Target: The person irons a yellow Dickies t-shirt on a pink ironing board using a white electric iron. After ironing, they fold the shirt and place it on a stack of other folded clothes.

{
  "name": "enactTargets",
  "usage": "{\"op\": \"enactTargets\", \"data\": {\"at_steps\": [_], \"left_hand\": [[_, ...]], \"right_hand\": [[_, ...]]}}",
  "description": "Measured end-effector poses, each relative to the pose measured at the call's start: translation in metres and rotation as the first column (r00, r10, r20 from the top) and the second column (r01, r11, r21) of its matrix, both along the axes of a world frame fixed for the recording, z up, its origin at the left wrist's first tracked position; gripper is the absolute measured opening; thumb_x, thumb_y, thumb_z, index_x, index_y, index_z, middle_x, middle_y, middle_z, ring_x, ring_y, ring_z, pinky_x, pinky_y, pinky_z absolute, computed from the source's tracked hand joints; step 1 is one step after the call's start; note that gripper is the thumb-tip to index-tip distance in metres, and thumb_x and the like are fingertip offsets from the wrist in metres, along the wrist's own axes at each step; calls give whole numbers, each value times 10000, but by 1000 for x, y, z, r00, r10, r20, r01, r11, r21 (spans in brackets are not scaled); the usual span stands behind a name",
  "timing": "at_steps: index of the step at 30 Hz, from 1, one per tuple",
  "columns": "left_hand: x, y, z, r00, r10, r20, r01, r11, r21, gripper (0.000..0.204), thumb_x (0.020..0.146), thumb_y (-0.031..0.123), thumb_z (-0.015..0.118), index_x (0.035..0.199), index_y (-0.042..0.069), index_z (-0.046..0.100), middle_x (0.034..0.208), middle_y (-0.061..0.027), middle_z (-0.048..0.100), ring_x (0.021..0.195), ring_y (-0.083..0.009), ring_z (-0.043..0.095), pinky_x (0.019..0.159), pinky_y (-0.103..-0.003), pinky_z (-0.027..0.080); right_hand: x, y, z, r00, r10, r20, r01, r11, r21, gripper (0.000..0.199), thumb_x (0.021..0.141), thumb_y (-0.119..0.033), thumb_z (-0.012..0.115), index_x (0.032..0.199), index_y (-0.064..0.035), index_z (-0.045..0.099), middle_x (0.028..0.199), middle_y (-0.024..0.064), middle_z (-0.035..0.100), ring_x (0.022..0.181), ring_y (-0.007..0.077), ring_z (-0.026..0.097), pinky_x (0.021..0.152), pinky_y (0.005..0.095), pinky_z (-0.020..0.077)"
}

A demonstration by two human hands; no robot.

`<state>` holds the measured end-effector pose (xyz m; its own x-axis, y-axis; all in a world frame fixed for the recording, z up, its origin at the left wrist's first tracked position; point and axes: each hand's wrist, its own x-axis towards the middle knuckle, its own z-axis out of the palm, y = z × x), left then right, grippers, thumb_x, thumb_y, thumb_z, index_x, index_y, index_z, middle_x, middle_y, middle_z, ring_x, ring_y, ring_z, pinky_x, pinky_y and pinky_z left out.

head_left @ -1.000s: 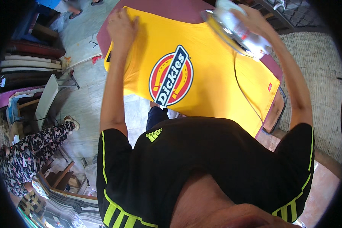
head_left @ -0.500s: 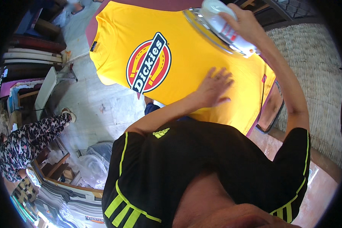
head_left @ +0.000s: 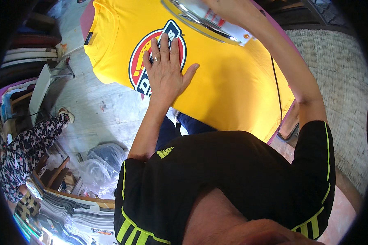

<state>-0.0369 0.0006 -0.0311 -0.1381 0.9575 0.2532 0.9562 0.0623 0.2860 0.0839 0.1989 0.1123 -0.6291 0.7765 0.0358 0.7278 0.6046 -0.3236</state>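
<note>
A yellow T-shirt (head_left: 229, 77) with a round red, white and black print lies spread over a padded ironing board (head_left: 87, 21). My left hand (head_left: 165, 69) rests flat on the print, fingers apart, a ring on one finger. At the top of the view my right hand (head_left: 235, 11) is wrapped round the handle of a clothes iron (head_left: 216, 25), partly cut off by the frame edge. The iron's metal base sits on the shirt, right of the print. A dark cord (head_left: 276, 83) runs down across the shirt's right part.
A person in patterned trousers (head_left: 39, 136) is at the left on the tiled floor. Lower left, stacked grey garments (head_left: 81, 220) lie beside clear plastic bags (head_left: 100, 171). A folding stand (head_left: 43, 87) and stacked boards (head_left: 30, 55) line the far left. Woven matting (head_left: 335, 81) covers the right side.
My left hand has moved left and away from me, from the plain lower shirt onto the print. My right hand has slid the iron leftward and farther up, toward the print.
</note>
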Motion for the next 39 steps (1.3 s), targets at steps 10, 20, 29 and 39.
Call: {"op": "enactTargets", "data": {"at_steps": [10,20,29,39], "left_hand": [[0,1,3,1000,-11,16,11,1000,-26,842,913,684,498,1496,79,445,1621,-179,303,1529,-382,186,1173,-599,134],[-4,0,9,998,-18,56,21,999,-47,845,899,657,552,1494,69,436,1614,-197,299,1517,-418,184,1146,-640,160],[-58,48,47,973,-126,196,121,992,40,600,906,533,607,1325,104,584,1451,-170,486,1317,-394,436,1046,-606,274],[-171,172,-19,980,126,-154,-100,981,165,836,960,688,392,1539,86,359,1628,-185,276,1517,-381,214,1173,-626,156]], "right_hand": [[14,-5,-2,999,9,41,-13,994,112,399,943,-373,639,1001,21,608,876,313,664,860,486,656,744,542,512],[83,-6,-13,991,-133,26,133,991,-12,378,996,-398,612,1128,-43,610,823,216,690,722,366,688,650,409,528],[35,0,0,998,33,55,-31,999,-23,413,979,-413,624,1138,-31,616,837,224,699,742,368,700,655,427,529],[112,14,-10,991,-110,-75,113,993,36,382,953,-408,653,1132,-70,660,893,211,723,790,350,727,689,419,555]]}}
